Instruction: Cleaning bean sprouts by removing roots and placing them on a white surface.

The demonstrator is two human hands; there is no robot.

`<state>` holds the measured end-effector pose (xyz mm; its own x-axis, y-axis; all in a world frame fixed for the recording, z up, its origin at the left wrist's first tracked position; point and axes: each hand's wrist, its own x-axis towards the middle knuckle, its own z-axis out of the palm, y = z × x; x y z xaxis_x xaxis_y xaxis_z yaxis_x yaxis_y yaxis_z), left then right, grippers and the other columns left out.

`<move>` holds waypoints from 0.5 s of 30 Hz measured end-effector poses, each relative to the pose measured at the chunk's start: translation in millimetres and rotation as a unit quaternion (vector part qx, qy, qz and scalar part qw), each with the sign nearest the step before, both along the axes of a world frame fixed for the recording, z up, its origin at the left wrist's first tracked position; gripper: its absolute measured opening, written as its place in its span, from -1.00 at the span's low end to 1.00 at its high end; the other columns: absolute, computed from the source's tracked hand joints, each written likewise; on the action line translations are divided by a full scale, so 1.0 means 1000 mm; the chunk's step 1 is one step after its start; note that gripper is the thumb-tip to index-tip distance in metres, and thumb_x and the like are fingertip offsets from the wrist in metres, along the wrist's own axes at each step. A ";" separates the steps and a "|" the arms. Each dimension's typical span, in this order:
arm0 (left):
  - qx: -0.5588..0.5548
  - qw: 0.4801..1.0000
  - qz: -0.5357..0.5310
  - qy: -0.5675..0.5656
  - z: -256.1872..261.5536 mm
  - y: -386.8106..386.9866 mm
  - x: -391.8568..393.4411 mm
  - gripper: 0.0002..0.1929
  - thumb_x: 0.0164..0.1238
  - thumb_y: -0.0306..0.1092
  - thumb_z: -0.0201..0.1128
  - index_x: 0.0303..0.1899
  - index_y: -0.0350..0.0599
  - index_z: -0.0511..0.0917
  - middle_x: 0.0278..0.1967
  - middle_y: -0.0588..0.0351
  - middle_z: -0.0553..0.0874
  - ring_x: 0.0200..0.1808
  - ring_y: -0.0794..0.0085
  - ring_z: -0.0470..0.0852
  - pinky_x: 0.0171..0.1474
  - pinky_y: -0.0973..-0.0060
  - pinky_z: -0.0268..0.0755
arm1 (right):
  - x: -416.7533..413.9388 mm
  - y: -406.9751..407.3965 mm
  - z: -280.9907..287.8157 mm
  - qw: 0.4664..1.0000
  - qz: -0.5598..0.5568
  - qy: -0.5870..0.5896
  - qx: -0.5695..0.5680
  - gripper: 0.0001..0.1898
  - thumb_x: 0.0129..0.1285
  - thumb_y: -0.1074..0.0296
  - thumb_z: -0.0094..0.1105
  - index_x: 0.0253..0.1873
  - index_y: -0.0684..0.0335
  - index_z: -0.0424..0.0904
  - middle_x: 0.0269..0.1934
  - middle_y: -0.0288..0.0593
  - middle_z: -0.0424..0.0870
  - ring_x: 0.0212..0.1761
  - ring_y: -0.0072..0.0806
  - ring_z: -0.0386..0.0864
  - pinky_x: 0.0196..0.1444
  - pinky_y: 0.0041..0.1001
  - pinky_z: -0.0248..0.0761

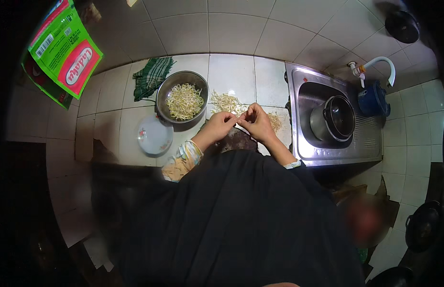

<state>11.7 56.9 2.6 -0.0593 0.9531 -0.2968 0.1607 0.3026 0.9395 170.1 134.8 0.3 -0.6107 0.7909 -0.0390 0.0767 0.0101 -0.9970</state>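
Note:
My left hand point(221, 125) and my right hand point(257, 122) meet over the tiled counter, thumbs and forefingers pinched together. A thin pale bean sprout seems to be held between the fingertips, though it is mostly hidden. Just beyond them lies a loose pile of bean sprouts point(224, 102). To the right of my right hand is a small heap of thin brownish sprout roots point(275, 122). A steel bowl point(163, 97) stands to the left, with bean sprouts point(185, 102) in it.
A white floral plate point(155, 135) sits left of my forearm. Behind it lies a green checked cloth point(152, 77). At right, a steel sink point(304, 143) holds metal pots point(320, 123), near a tap point(381, 62) and blue bucket point(373, 99). Green packets point(64, 50) hang at upper left.

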 end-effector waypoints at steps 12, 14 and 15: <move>0.047 0.995 -0.090 -0.010 0.011 -0.002 0.003 -0.81 0.40 -0.30 0.12 -0.24 -0.26 0.55 -0.38 0.25 0.61 -0.34 0.69 0.46 -0.27 0.63 0.34 | 0.022 0.009 0.008 0.961 0.060 0.105 -0.250 -0.66 0.06 0.73 0.18 -0.30 0.16 0.21 -0.40 -0.24 0.56 -0.37 -0.58 0.49 -0.26 -0.60 0.36; 0.057 0.994 -0.090 -0.019 0.005 -0.001 0.004 -0.81 0.40 -0.29 0.12 -0.23 -0.25 0.55 -0.37 0.25 0.61 -0.33 0.69 0.47 -0.26 0.64 0.34 | 0.029 0.013 0.010 0.977 0.017 0.065 -0.201 -0.67 0.07 0.73 0.19 -0.30 0.15 0.24 -0.42 -0.26 0.55 -0.37 -0.59 0.49 -0.25 -0.58 0.36; 0.066 0.993 -0.091 -0.027 0.005 -0.001 0.005 -0.80 0.40 -0.28 0.13 -0.23 -0.24 0.55 -0.37 0.26 0.61 -0.33 0.69 0.47 -0.24 0.65 0.35 | 0.032 0.015 0.011 0.977 -0.006 0.093 -0.192 -0.67 0.07 0.70 0.23 -0.29 0.16 0.25 -0.38 -0.20 0.59 -0.35 -0.60 0.51 -0.23 -0.58 0.38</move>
<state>17.1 56.1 7.9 0.1304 0.9774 -0.1667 0.1506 0.1467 0.9777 202.3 149.7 11.7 -0.6263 0.7471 -0.2227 -0.1086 -0.3665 -0.9240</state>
